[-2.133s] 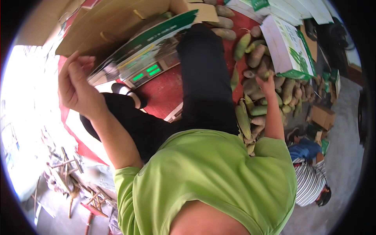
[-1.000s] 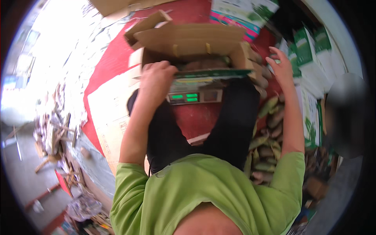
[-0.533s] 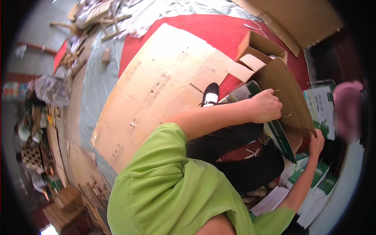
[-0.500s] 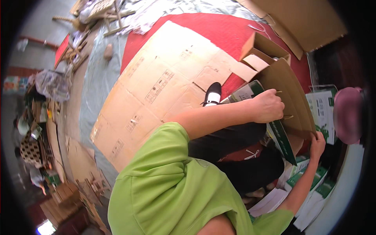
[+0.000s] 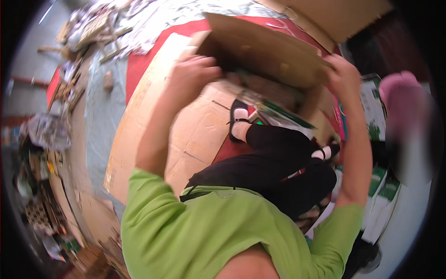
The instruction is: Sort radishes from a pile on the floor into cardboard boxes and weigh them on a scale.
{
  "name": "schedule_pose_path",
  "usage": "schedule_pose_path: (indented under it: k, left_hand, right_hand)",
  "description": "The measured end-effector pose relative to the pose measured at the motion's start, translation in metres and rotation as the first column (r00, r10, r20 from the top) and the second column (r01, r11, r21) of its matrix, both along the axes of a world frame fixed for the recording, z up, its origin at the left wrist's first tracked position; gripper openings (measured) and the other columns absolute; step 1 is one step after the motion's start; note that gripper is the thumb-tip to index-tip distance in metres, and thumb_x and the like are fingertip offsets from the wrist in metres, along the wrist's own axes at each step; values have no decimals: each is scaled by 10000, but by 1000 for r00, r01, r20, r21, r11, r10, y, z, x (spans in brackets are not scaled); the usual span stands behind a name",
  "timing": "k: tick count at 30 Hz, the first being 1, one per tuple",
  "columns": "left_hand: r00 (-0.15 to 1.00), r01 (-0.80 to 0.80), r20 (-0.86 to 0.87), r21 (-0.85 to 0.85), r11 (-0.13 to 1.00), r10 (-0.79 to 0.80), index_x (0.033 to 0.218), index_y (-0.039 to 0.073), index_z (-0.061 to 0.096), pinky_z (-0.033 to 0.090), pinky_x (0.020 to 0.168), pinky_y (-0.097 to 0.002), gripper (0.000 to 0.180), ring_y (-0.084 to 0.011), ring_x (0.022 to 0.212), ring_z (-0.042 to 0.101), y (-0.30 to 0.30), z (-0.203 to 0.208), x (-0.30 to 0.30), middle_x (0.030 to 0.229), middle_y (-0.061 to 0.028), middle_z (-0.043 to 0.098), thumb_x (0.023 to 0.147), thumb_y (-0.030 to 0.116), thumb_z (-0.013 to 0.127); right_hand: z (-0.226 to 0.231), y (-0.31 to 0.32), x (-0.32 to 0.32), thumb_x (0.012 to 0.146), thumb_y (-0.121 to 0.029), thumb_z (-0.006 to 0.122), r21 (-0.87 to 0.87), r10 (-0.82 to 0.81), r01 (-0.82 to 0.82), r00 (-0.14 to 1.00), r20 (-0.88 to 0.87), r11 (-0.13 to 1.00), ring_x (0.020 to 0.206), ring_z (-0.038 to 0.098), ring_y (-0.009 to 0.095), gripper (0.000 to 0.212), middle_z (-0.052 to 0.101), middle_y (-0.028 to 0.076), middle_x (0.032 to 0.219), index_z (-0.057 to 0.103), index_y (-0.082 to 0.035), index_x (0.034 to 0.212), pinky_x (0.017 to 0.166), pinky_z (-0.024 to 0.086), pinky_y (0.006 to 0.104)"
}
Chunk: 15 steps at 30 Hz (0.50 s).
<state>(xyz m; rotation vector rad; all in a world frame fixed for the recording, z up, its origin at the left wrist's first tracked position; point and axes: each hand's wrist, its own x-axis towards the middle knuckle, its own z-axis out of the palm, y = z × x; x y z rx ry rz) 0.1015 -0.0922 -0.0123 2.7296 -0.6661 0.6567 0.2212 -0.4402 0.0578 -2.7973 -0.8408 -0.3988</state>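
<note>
An open cardboard box (image 5: 278, 58), brown inside with a green and white outer side, is held up in front of my legs. My left hand (image 5: 197, 74) is closed on its left end, somewhat smeared by motion. At the opposite end my right hand (image 5: 341, 74) grips the upper right corner, fingers bent over the edge. The inside is dark and blurred, so I cannot make out what is in it. Below and left of the box lies a large flattened cardboard sheet (image 5: 144, 111).
A red mat (image 5: 141, 69) lies under the sheet. White and green cartons (image 5: 371, 104) stand at the right, near a pink rounded thing (image 5: 400, 86). Another big piece of cardboard (image 5: 334, 18) rises at the far right. Wooden stools (image 5: 100, 32) and a clear plastic bag (image 5: 49, 132) are at the left.
The box has moved up and left and turned, its open side now facing me. My left hand has shifted to its left end, and my right hand has risen with the right corner.
</note>
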Motion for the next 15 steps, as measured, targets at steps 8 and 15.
schedule_pose_path:
  k: [8,15]
  left_hand:
    - [951,-250,-112,272,929,288,827,56,594,414,718,-444,49,-347,850,525,102,13,-88,823,-139,530,800,84,564]
    - [789,-339,-315,492,802,527,841,32,638,462,749,-425,76,-330,880,565,166,-25,-158,868,-136,595,768,49,624]
  right_hand:
    - [-106,149,-41,639,-149,601,149,147,-135,986,-77,980,702,652,318,143,646,165,736,656,-43,717,599,517,435]
    - [-174,233,-125,711,-136,591,245,257,-166,874,-413,955,795,680,283,180,691,146,820,710,-32,799,691,533,397]
